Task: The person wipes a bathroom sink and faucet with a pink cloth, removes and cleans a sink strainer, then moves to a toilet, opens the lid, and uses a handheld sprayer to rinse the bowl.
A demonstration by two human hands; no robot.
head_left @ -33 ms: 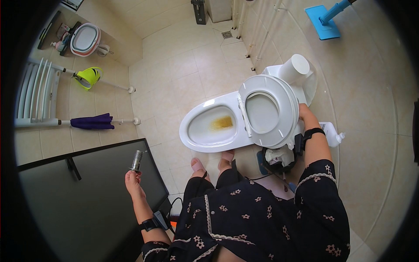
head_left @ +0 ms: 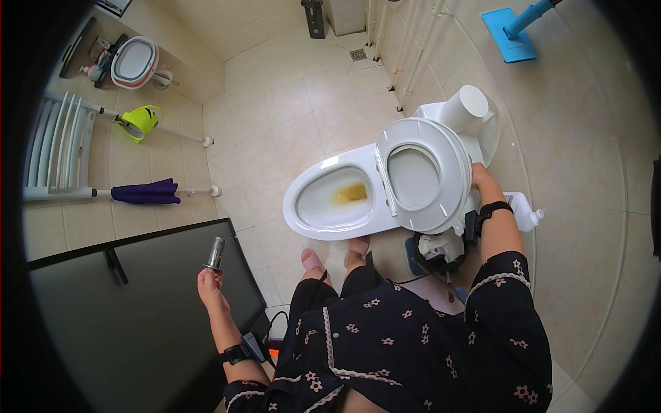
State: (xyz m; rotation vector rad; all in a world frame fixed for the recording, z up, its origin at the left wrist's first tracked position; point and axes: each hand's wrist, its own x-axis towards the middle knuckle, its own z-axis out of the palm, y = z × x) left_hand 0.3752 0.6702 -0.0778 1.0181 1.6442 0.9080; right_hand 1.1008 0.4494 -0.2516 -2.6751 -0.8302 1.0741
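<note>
Fingers of the left hand (head_left: 210,283) grasp a small metal cylinder (head_left: 215,252) upright, left of the toilet bowl (head_left: 330,206); the right hand (head_left: 477,177) grips the raised toilet seat (head_left: 420,175) behind that bowl.

toilet (head_left: 344,199): glossy ceramic | cylinder (head_left: 215,253): shiny metal | floor (head_left: 275,117): smooth tile

Dark floral dress, black wristbands, pink slippers
</note>
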